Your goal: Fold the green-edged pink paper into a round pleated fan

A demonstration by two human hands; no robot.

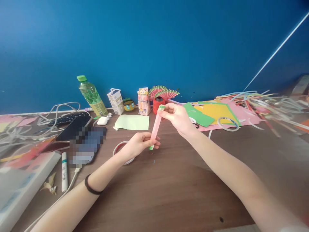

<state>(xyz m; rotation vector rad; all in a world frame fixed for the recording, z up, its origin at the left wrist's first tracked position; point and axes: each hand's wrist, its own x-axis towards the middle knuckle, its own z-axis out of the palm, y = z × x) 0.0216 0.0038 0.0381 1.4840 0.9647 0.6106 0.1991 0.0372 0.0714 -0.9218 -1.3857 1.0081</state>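
Between both hands I hold a long folded pink paper strip [155, 126] with green edges, raised above the brown table [169, 183]. My left hand [138, 144] pinches its lower end, fingers closed. My right hand [177, 117] pinches its upper end near the back of the table. The strip tilts from lower left to upper right. A roll of tape [118, 148] lies just under my left hand.
A phone [82, 141], glue stick [64, 171], cables and keyboard lie at left. A green bottle [91, 95], cartons, red pot and paper fans [163, 92] stand by the blue wall. Light green paper [132, 122], coloured sheets [217, 112] and paper strips cover the right.
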